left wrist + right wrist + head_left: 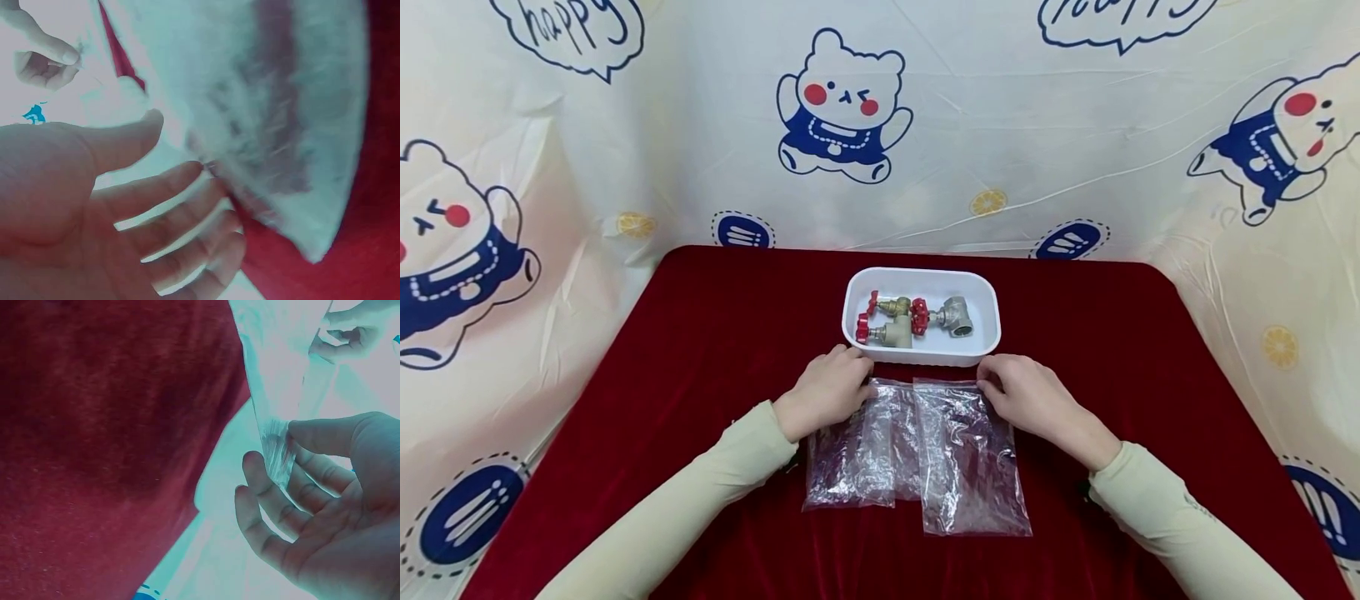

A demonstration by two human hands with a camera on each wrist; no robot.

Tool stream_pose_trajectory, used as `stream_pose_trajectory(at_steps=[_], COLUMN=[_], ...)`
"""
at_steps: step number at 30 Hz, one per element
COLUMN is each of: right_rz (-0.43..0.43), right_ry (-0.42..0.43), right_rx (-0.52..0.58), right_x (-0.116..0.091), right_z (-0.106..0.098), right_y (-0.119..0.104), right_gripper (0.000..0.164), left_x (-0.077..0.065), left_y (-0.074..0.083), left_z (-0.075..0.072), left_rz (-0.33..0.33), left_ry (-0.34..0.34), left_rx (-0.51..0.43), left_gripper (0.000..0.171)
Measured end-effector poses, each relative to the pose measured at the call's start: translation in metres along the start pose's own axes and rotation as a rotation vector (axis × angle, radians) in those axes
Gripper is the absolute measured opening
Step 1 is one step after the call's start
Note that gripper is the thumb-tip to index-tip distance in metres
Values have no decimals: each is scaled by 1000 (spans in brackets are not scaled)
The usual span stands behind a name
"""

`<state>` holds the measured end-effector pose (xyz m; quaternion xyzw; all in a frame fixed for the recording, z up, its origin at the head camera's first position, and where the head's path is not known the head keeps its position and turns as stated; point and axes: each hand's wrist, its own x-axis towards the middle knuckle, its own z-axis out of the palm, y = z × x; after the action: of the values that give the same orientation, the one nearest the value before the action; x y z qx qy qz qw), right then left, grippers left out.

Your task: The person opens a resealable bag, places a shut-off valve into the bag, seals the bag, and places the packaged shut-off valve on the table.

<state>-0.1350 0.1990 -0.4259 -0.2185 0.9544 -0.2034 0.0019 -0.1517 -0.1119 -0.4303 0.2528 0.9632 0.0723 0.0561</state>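
From the person's place, twelve straight ahead, two pale sleeves (692,479) reach in from seven and five over the red-covered worktop (760,550). Between them lie clear plastic bags: a right bag (973,467), a middle bag (906,442) and a left bag (846,471), overlapping. At ten from these, the left grip (827,390), a bare hand, is loose, fingers nearly straight and touching film; whose, I can't tell. At two, the right grip (1033,396) pinches the right bag's upper corner between thumb and fingers. At twelve, just beyond, sits a white tray (925,357) with red-handled valves: a beige valve (895,332) at eight, a silver valve (957,317) at three, a brass-coloured valve (895,306) at ten. Behind hangs a bear-printed cloth (985,125).
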Motion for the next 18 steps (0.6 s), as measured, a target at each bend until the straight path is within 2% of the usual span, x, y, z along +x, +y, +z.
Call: stream_pose_trajectory(at_steps=[4,8,11,16,18], right_rz=[5,-3,-14,-34,-39], right_ry=[2,26,42,72,87], right_rx=[27,47,53,69,82], right_x=[-1,-2,-2,-4,-4], right_z=[-7,-15,-21,-31,-35], right_y=[-6,-12,-18,-27,-30], right_gripper=[5,4,4,5,5], left_x=[-6,-11,-15,-25,-30], left_y=[8,17,25,44,51], left_z=[-11,-23,-33,-52,-59], left_rz=[13,30,26,56,75], left_ry=[3,62,106,135,142], left_rx=[40,15,-79,-264,-295], left_gripper=[39,45,40,25,23])
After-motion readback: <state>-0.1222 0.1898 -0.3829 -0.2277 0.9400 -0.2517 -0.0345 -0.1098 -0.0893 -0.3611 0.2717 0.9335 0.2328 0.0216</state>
